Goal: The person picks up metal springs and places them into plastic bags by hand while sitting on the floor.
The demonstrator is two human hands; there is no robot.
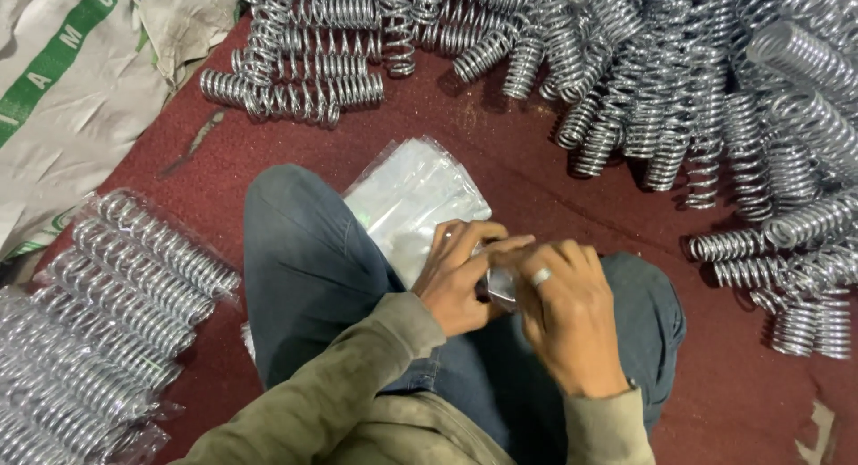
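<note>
Centrally, left hand and right hand pinching a clear plastic bag together over the lap, stack of bags just beyond, loose steel springs heaped far right, bagged springs near left.

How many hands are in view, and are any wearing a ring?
2. The left hand and the right hand meet over the person's lap, both gripping a small clear plastic bag. One silver ring shows on the right hand; other fingers are partly hidden.

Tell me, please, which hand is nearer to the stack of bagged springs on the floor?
Left. The left hand sits closer to the bagged springs at the left; the right hand lies beyond it, farther away.
</note>
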